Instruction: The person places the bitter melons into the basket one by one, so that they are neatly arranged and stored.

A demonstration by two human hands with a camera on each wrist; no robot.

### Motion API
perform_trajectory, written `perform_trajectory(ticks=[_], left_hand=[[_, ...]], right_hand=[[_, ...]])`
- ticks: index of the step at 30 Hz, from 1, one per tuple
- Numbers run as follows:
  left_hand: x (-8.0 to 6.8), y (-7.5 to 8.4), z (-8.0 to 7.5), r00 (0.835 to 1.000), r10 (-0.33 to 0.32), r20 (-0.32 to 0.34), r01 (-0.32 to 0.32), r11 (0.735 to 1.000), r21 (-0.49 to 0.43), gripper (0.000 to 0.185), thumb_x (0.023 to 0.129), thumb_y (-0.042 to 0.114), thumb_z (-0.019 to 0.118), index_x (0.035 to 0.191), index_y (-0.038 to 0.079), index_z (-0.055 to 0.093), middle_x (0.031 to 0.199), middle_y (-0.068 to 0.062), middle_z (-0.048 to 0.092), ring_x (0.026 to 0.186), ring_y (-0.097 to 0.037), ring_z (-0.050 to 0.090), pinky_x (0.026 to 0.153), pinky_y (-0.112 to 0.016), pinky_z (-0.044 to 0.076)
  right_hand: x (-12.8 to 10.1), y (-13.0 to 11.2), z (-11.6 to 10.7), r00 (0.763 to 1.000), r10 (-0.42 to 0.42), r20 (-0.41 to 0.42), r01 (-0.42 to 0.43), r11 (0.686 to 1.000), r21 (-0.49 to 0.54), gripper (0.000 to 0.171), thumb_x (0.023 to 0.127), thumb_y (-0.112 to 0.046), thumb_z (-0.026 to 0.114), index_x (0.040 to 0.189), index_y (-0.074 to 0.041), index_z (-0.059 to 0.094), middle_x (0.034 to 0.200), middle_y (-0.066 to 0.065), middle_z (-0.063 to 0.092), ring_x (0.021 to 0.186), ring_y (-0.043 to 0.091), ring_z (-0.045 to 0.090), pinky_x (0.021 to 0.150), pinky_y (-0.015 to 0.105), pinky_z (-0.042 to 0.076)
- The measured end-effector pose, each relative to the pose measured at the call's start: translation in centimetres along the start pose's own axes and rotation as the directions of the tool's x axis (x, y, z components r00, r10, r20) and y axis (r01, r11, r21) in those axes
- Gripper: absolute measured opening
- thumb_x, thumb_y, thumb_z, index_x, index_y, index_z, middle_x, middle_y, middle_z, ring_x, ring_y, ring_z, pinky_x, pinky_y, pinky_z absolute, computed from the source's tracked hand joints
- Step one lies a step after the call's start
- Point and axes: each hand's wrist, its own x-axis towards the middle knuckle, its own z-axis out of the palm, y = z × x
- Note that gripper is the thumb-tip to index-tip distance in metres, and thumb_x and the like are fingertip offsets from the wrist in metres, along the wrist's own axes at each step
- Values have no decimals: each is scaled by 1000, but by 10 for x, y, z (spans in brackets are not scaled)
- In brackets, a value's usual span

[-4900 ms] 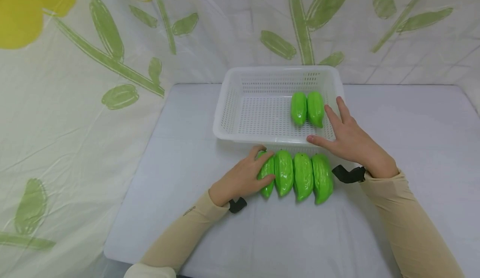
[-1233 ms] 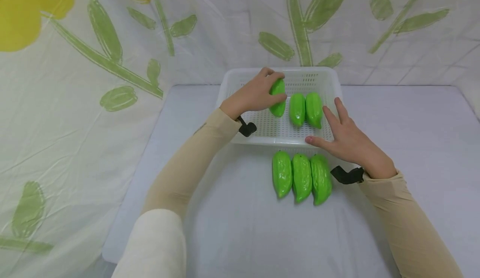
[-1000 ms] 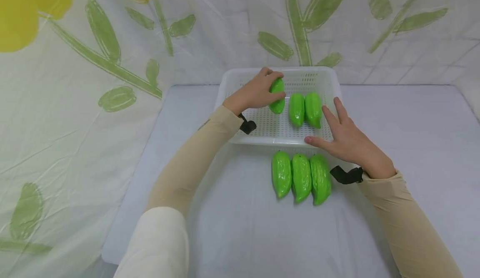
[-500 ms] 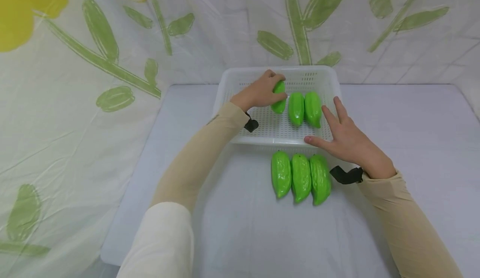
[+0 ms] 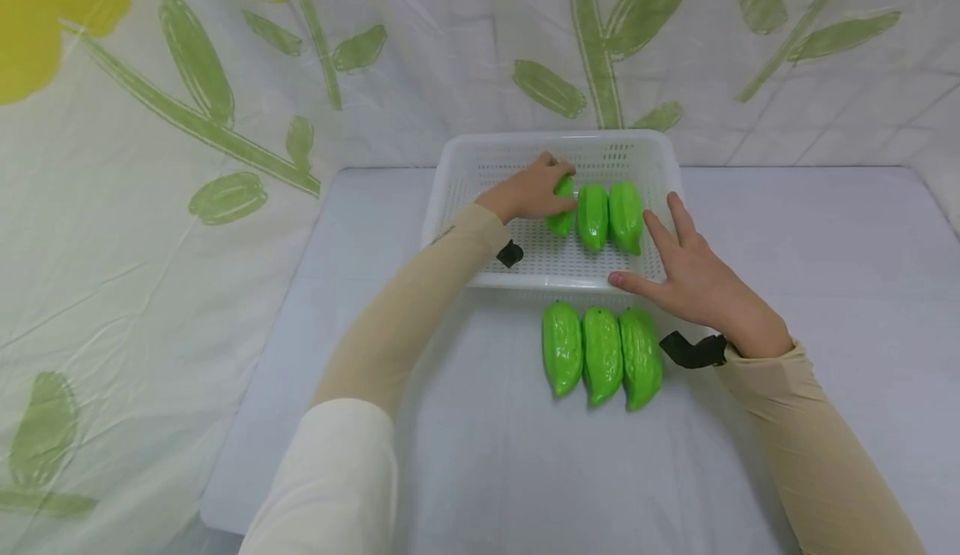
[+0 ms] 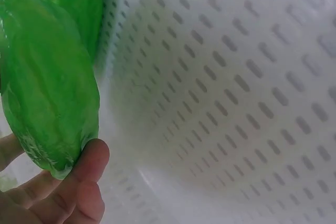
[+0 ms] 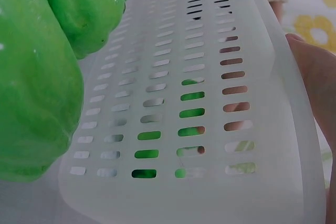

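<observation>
My left hand (image 5: 534,195) grips a green bumpy gourd (image 5: 561,205) inside the white perforated basket (image 5: 457,205), low over the floor, right beside two gourds (image 5: 609,216) lying there. In the left wrist view my thumb and fingers (image 6: 86,182) curl round that gourd (image 6: 47,82) at its end. My right hand (image 5: 693,276) rests with straight spread fingers on the basket's front right rim; its thumb lies on the near edge. Three more gourds (image 5: 602,353) lie side by side on the table in front of the basket; the right wrist view shows them (image 7: 37,66) close against the basket wall (image 7: 210,103).
The table (image 5: 825,288) has a pale grey cloth. A white curtain with green leaves and yellow flowers (image 5: 225,80) hangs behind and on the left. Black wrist straps (image 5: 690,348) sit on both arms.
My left hand took the leftmost gourd from the table row, carried it into the basket, and has lowered it next to the two there. My right hand has stayed on the rim.
</observation>
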Motion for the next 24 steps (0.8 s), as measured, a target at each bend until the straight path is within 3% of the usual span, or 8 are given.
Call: perform_trajectory(ticks=[10,24], left_hand=[[7,2,3,997,-13,72,11,1000,29,72,103,48,58,164,19,33,166,-15,26,149,-33,41,121,-49,38],[11,2,10,995,-17,100,12,999,50,73,104,51,57,165,22,29,165,-17,26,146,-34,45,119,-50,41]], right_hand=[[-1,-2,-1,1000,3,5,-3,1000,0,113,95,-70,60,167,-5,2,170,11,-29,152,61,17,114,76,28],[-1,-1,-1,1000,2,1,-2,1000,0,113,95,-69,60,167,-4,3,170,12,-29,152,61,16,114,76,28]])
